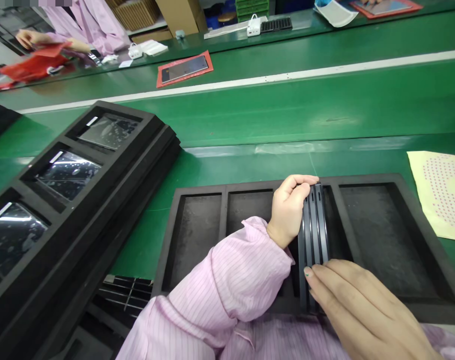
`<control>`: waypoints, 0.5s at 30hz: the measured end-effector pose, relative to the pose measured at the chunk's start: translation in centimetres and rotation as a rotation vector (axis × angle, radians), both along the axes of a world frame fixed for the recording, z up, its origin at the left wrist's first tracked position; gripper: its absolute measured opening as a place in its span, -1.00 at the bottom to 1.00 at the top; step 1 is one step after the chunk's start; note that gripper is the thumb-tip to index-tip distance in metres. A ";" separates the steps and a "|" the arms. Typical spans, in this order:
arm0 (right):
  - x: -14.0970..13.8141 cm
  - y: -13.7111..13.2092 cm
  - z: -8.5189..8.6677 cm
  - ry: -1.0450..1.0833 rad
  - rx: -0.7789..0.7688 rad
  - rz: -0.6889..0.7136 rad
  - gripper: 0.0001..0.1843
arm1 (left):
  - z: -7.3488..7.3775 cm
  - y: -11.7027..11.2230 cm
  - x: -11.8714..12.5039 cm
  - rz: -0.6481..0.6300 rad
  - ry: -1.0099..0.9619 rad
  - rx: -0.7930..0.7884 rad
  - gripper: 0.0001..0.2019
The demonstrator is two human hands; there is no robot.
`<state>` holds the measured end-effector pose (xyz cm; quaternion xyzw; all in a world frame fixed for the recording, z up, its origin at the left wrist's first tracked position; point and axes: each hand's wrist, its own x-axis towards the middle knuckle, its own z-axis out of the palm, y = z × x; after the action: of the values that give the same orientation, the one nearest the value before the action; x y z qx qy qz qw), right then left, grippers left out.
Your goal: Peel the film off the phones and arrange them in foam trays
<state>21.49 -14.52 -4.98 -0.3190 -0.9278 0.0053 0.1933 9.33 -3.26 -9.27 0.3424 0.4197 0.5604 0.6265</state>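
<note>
A row of several dark, thin phones stands on edge over the middle of a black foam tray, glossy edges facing up. My left hand is closed around the far end, with the thumb and index finger near the top corner. At the near end, my right hand rests its fingers, held together, against the edges of the phones; its thumb is hidden. The tray's outer compartments show bare dark bottoms, while my left sleeve covers part of the left side.
On the left, stacked black foam trays hold flat glossy panels. A yellow dotted sheet lies at right. Across the green belt are a phone on a red sheet, a white charger and a co-worker handling red material.
</note>
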 end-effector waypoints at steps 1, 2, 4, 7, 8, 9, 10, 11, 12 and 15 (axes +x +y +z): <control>0.0 0.1 0.0 0.008 -0.012 -0.016 -0.55 | 0.0 0.0 0.0 0.002 -0.002 0.002 -0.86; 0.0 0.1 0.0 0.013 -0.024 -0.030 -0.56 | 0.0 0.0 0.0 0.003 -0.005 0.003 -0.86; 0.0 0.2 0.1 0.016 -0.029 -0.033 -0.56 | 0.0 0.0 0.0 0.005 -0.009 -0.001 -0.86; 0.1 0.2 0.0 0.019 -0.014 -0.014 -0.53 | 0.0 -0.1 0.0 0.002 -0.003 -0.009 -0.87; 0.1 0.3 0.0 0.022 -0.017 -0.011 -0.52 | 0.0 -0.1 0.0 0.002 -0.002 -0.010 -0.86; 0.1 0.3 0.0 0.026 -0.025 -0.015 -0.53 | 0.0 0.0 0.0 0.003 -0.002 -0.008 -0.86; 0.0 0.3 0.0 0.035 -0.035 -0.025 -0.54 | 0.0 0.0 0.0 0.005 -0.002 -0.006 -0.86; 0.0 0.3 0.0 0.038 -0.051 -0.031 -0.56 | 0.0 0.0 0.0 0.008 -0.002 -0.004 -0.86; 0.0 0.3 0.0 0.044 -0.055 -0.039 -0.58 | 0.0 0.0 0.0 0.009 -0.003 -0.004 -0.86; 0.1 0.3 -0.1 0.034 -0.030 -0.005 -0.57 | 0.1 0.0 0.0 0.006 -0.001 -0.011 -0.86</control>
<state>21.59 -14.23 -5.04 -0.3242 -0.9234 0.0239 0.2041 9.32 -3.30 -9.21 0.3373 0.4234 0.5601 0.6271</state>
